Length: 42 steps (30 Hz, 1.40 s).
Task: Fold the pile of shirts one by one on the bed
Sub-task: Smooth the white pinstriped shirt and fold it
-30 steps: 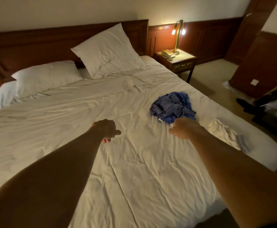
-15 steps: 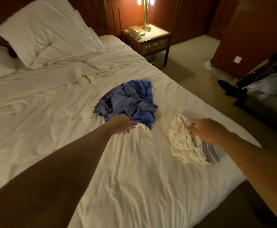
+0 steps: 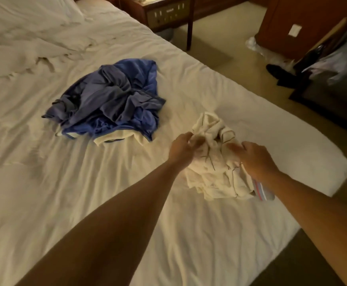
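Two hands close on the crumpled cream shirt (image 3: 211, 162), bunched between them on the bed (image 3: 44, 182): the left hand (image 3: 181, 146) pinches a fold at its far edge, the right hand (image 3: 255, 159) curls into the cloth opposite. Pick-up of one garment appears in hand; next it needs lifting and spreading flat, clear of the blue pile (image 3: 110, 100) beyond the left hand

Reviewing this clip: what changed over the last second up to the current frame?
The left hand moved right, from the near edge of the blue pile to the cream shirt, and now pinches its upper fold. The right hand, which had just reached that shirt, now grips its right side. The blue pile lies crumpled on the bed as before.
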Each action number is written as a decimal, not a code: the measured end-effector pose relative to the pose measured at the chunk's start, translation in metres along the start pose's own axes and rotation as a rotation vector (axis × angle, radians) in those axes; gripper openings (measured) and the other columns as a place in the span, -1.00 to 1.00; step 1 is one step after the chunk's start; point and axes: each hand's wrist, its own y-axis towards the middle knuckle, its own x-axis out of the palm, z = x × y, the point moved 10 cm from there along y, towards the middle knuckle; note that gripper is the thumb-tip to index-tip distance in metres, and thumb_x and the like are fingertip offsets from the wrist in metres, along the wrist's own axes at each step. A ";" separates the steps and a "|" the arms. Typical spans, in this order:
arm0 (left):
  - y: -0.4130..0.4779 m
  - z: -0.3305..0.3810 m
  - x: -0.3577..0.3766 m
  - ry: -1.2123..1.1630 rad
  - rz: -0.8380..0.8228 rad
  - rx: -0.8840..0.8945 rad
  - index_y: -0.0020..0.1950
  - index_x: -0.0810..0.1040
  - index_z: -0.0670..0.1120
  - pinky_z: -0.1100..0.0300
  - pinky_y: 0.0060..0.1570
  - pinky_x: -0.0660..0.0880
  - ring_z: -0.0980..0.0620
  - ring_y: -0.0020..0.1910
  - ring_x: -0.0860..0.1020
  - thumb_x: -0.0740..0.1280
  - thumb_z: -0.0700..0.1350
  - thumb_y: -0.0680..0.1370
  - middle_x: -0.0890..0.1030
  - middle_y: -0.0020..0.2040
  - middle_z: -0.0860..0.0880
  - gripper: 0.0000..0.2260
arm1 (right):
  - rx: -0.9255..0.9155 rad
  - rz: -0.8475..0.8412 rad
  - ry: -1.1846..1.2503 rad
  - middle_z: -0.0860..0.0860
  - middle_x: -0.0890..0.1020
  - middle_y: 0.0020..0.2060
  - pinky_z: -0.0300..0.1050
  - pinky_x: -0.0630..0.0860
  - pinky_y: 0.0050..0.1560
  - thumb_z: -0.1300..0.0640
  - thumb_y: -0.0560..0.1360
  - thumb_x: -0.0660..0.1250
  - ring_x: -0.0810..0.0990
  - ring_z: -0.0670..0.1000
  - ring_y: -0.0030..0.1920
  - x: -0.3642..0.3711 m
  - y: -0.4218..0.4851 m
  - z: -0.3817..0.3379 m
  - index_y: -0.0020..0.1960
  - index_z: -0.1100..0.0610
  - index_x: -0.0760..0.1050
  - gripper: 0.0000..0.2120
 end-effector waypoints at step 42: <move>-0.443 -0.382 -0.452 0.473 0.245 -0.152 0.35 0.54 0.14 0.19 0.18 0.31 0.05 0.28 0.46 0.47 0.15 0.48 0.53 0.31 0.04 -0.54 | -1.086 -0.212 -0.143 -0.09 0.60 -0.05 -0.02 0.44 0.14 -0.39 0.45 0.26 0.54 0.01 0.08 0.329 -0.365 -0.496 0.07 -0.05 0.62 -0.53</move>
